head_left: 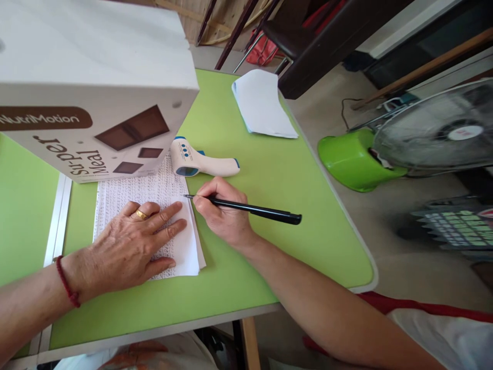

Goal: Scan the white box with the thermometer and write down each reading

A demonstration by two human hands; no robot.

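Observation:
Sheets of paper (188, 257) covered in rows of small handwriting lie on the green table. Across them rests my left hand (134, 239), flat with its fingers spread, wearing a gold ring and a red bracelet. My right hand (227, 216) grips a black pen (265, 210), whose tip is at the right edge of the writing. Just above the right hand, a white and blue infrared thermometer (204, 163) lies on its side. A large white box (134, 108) printed "NutriMotion Super Meal" stands at the back left, over the paper's upper end.
A folded stack of white paper (264, 105) sits near the table's far right edge. The green tabletop (308, 246) has a pale rim. On the floor to the right are a fan (442, 128), a green stool (346, 159) and a patterned grey item (458, 226).

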